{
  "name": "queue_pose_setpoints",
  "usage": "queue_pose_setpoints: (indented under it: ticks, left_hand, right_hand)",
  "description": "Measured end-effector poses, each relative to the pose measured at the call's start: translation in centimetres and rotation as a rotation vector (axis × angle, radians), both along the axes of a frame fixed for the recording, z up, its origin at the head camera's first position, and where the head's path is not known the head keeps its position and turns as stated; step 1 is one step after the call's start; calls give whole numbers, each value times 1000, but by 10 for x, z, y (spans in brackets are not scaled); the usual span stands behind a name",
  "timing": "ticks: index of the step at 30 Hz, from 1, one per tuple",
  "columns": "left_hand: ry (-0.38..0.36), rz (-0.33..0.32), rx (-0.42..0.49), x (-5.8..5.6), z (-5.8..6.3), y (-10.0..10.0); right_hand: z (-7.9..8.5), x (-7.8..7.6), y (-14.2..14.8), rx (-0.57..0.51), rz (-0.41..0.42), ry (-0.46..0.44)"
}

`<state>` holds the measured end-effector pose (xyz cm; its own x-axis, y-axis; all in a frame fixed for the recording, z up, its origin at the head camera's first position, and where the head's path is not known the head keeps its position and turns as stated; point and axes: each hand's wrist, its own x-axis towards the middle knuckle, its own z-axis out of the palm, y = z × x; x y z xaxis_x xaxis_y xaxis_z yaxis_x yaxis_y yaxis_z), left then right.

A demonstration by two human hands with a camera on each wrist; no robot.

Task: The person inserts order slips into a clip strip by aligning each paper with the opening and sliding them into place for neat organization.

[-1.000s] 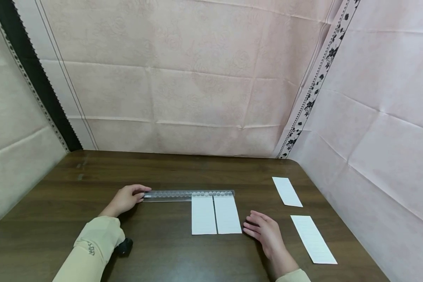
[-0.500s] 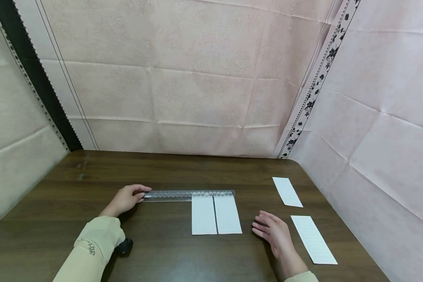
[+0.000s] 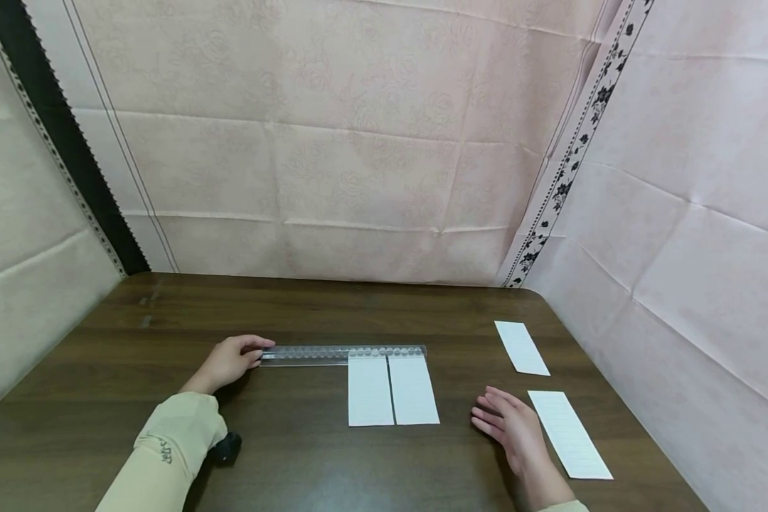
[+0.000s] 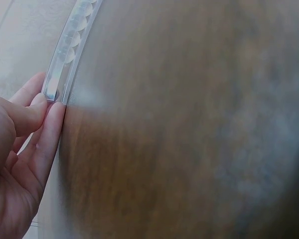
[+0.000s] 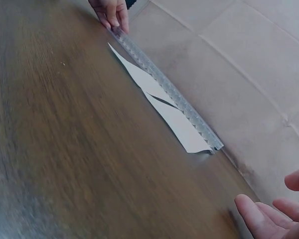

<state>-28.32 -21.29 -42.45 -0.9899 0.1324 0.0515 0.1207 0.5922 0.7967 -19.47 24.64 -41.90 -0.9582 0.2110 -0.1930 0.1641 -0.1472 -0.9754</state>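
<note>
A long clear plastic strip (image 3: 307,353) with a row of rounded scallops lies across the table. My left hand (image 3: 227,361) pinches its left end; thumb and fingers meet at that end (image 4: 54,92) in the left wrist view. Two white paper slips, a left one (image 3: 370,391) and a right one (image 3: 413,391), lie side by side with their top edges at the strip's right part. A narrow dark gap parts them. To the right of these slips, my right hand (image 3: 512,430) holds nothing, its fingers loosely extended, close to a lined paper slip (image 3: 569,434).
Farther back on the right lies another white slip (image 3: 522,348). The brown wooden table (image 3: 281,455) is bounded by pale cloth at the back (image 3: 358,178) and at both sides. A black device (image 3: 225,449) sits at the left wrist.
My right hand has drawn away from the two slips, moving right toward the lined slip. The left hand, the plastic strip and the slips have stayed in place.
</note>
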Motion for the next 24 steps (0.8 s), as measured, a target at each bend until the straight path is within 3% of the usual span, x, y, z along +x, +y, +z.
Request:
queue_pose_setpoints:
  ticks: [24]
  left_hand:
    - [1, -3, -6, 1, 0, -1]
  right_hand:
    - [5, 8, 30, -31, -39, -9]
